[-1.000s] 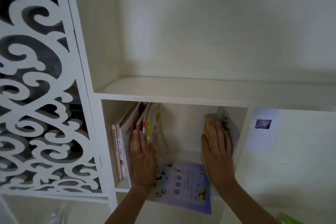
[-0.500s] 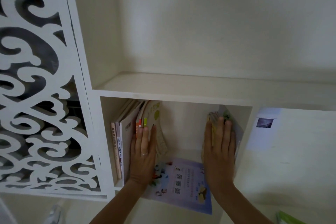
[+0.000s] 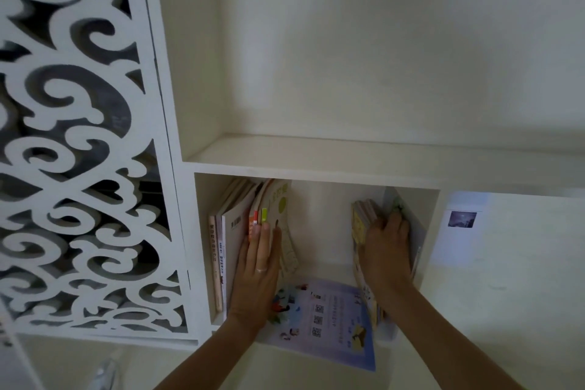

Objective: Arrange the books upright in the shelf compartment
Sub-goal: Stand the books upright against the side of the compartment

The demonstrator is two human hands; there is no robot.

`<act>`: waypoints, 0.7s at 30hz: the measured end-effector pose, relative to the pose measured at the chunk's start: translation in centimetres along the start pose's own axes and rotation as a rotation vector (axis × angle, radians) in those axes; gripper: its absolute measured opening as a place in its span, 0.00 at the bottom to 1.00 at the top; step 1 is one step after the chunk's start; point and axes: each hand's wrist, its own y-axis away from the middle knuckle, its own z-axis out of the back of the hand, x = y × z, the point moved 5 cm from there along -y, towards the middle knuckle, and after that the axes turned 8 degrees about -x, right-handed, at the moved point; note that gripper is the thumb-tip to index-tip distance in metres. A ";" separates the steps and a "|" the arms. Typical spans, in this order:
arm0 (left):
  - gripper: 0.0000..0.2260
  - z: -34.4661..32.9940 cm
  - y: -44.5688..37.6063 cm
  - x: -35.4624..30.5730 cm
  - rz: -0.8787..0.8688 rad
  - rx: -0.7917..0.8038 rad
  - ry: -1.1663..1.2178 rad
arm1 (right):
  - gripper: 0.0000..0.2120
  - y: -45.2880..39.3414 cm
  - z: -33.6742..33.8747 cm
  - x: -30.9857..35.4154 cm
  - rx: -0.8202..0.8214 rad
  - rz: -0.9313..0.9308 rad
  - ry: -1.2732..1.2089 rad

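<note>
Shelf compartment [image 3: 411, 196] of a white unit, seen from above and in front, with both hands of a person reaching into it. Left hand [image 3: 258, 275] lies flat, fingers straight and close together, pressing against the spines of the left books [image 3: 235, 231] — a group standing at the compartment's left wall, their tops leaning slightly to the right; a ring [image 3: 261, 269] shows on one finger. A thin booklet with a green circle on its cover [image 3: 281, 215] bows outward just beside the fingertips at the right end of this group. Right hand [image 3: 386, 247] rests on the right books [image 3: 364, 218], a smaller group standing near the right wall; its fingers curl over their upper edge, gripping them. The two groups stand well apart, with bare back wall between them. A pale blue book [image 3: 329, 323] lies flat on the compartment floor between the hands, its near edge jutting out past the shelf front; small square codes are printed on its cover. Above runs a wider shelf [image 3: 348, 152]. A cut-out scrollwork panel [image 3: 79, 152] fills the left of the view — a small dark picture [image 3: 462, 219] sits on the surface to the right of the compartment.
</note>
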 end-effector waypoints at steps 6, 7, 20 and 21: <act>0.39 -0.5 1.4 0.2 -0.156 -0.085 0.023 | 0.16 2.3 -0.8 -0.1 0.238 -0.129 -0.677; 0.37 -0.4 1.6 0.4 -0.216 -0.092 0.030 | 0.14 3.0 -1.3 -0.1 0.252 -0.165 -0.738; 0.19 -0.3 0.1 0.4 -0.140 -0.030 0.097 | 0.20 3.0 -3.0 5.3 0.160 -0.092 -0.683; 0.17 -0.1 0.0 0.3 -0.134 -0.044 0.100 | 0.21 3.3 -3.0 6.2 0.136 -0.098 -0.703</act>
